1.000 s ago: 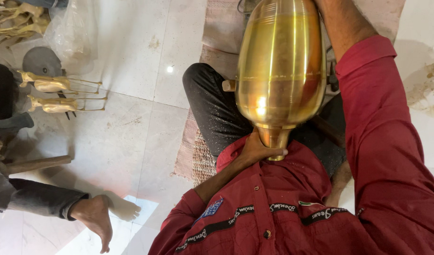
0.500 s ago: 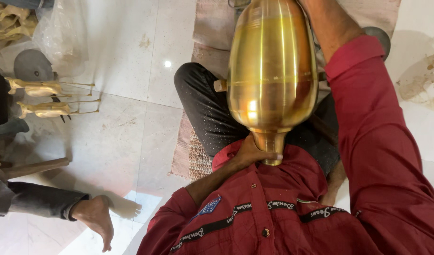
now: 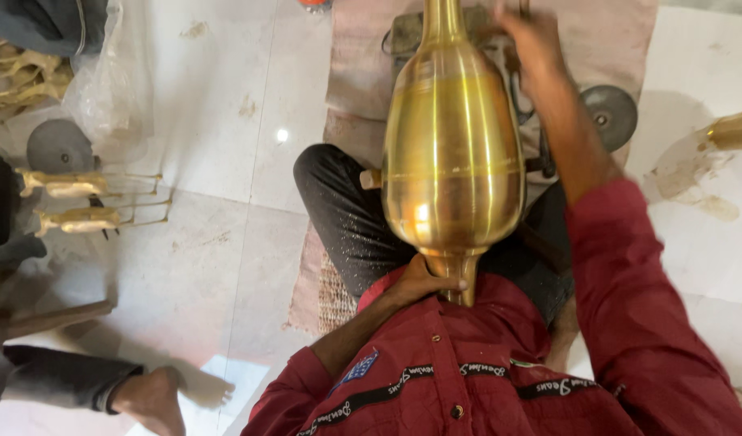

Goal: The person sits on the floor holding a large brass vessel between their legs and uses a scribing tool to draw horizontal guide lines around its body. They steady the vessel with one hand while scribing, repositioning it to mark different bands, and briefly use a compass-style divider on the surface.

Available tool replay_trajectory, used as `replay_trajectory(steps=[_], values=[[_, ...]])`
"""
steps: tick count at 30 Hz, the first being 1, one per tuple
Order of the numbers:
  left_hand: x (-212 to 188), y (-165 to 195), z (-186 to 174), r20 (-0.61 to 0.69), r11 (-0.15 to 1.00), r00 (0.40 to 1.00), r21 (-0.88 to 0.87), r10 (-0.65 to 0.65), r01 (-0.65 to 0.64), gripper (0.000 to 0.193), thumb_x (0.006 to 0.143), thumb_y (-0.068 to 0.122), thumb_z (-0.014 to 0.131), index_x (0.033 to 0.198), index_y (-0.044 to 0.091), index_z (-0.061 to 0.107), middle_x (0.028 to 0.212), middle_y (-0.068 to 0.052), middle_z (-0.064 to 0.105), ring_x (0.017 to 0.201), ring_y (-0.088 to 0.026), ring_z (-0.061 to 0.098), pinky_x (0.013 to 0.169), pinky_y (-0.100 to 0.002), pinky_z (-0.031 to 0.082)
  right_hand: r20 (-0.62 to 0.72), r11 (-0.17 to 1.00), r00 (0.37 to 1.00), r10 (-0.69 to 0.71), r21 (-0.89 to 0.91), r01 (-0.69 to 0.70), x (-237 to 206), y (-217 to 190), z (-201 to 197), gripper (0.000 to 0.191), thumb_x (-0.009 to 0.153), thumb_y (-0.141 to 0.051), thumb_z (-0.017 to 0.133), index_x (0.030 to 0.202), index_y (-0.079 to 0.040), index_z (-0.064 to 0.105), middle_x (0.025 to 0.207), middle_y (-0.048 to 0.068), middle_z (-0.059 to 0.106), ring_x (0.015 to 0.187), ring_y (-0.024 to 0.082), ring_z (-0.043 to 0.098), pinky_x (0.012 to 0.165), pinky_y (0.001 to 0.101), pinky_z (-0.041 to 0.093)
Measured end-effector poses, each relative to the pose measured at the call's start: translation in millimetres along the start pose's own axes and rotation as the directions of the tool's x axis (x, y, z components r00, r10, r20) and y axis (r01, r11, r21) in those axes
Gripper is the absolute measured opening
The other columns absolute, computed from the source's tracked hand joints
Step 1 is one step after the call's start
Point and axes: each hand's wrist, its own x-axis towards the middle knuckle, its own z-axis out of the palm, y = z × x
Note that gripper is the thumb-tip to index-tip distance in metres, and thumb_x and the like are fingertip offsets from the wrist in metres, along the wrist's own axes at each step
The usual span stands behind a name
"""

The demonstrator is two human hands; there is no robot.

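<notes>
This is a metal workshop where people sit and work on the floor. A big shiny brass vase (image 3: 453, 153) is being worked on over a worn mat (image 3: 371, 73). Little brass animal figures (image 3: 72, 202) lie on the pale tile floor (image 3: 193, 266). Round grinding discs (image 3: 609, 115) lie close by, and dust is everywhere.

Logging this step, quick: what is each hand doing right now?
Left hand: closed around the narrow neck of the brass vessel, close to the chest.
Right hand: raised near the vessel's far end, blurred; its grip cannot be told.
</notes>
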Motion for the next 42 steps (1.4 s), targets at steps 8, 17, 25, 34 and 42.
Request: replay_trajectory(steps=[8, 17, 25, 34, 42], values=[[10.9, -16.7, -10.1, -0.188, 0.969, 0.982, -0.232, 0.035, -0.079, 0.066, 0.098, 0.049, 0.068, 0.14, 0.003, 0.043, 0.127, -0.005, 0.057, 0.115, -0.017, 0.053, 0.096, -0.035, 0.045, -0.125, 0.977, 0.982, 0.141, -0.144, -0.158, -34.7, 41.0, -32.5, 0.04, 0.106, -0.034, 0.058, 0.126, -0.003, 0.071, 0.109, 0.003, 0.078, 0.047, 0.003, 0.043, 0.044, 0.0234, 0.041], [15.5, 29.1, -42.6, -0.877, 0.984, 0.453, 0.177, 0.156, 0.002, 0.074, 0.113, 0.063, 0.037, 0.125, -0.008, 0.056, 0.091, -0.03, 0.056, 0.073, -0.037, 0.051, 0.068, -0.053, 0.044, -0.183, 0.923, 0.972, 0.146, -0.329, -0.2, -78.0, 44.8, -55.1, 0.038, 0.104, -0.033, 0.061, 0.108, 0.001, 0.076, 0.086, 0.0, 0.074, 0.047, 0.009, 0.043, 0.041, 0.0282, 0.03], [52.5, 73.4, -43.5, -0.683, 0.901, 0.705, -0.162, 0.191, -0.402, 0.103, 0.097, 0.062, 0.055, 0.163, 0.005, -0.001, 0.16, -0.023, 0.028, 0.146, -0.032, 0.034, 0.118, -0.041, 0.035, -0.384, 0.999, 0.922, -0.052, -0.023, 0.047, -104.1, 67.4, -27.4, 0.033, 0.111, -0.025, 0.065, 0.085, -0.005, 0.06, 0.073, -0.004, 0.053, 0.063, 0.007, 0.044, 0.057, 0.0271, 0.035], [51.2, 77.8, -67.5, -0.663, 0.924, 0.713, -0.084, 0.228, -0.373, 0.098, 0.1, 0.072, 0.047, 0.157, -0.007, 0.036, 0.152, -0.028, 0.042, 0.142, -0.035, 0.042, 0.119, -0.045, 0.038, -0.453, 0.932, 0.844, -0.289, -0.333, 0.14, -116.8, 72.4, -16.6, 0.029, 0.113, -0.023, 0.059, 0.103, 0.002, 0.069, 0.088, -0.002, 0.066, 0.076, 0.008, 0.056, 0.067, 0.0281, 0.044], [34.6, 79.6, -70.2, -0.358, 0.915, 0.934, -0.373, 0.01, -0.153, 0.099, 0.088, 0.079, 0.047, 0.155, 0.007, 0.039, 0.158, -0.018, 0.043, 0.146, -0.032, 0.041, 0.118, -0.048, 0.035, -0.555, 0.998, 0.832, -0.016, -0.059, -0.02, -179.0, 95.7, -20.7, 0.031, 0.107, -0.038, 0.065, 0.11, -0.007, 0.067, 0.077, -0.005, 0.055, 0.06, 0.003, 0.042, 0.051, 0.0231, 0.034]])
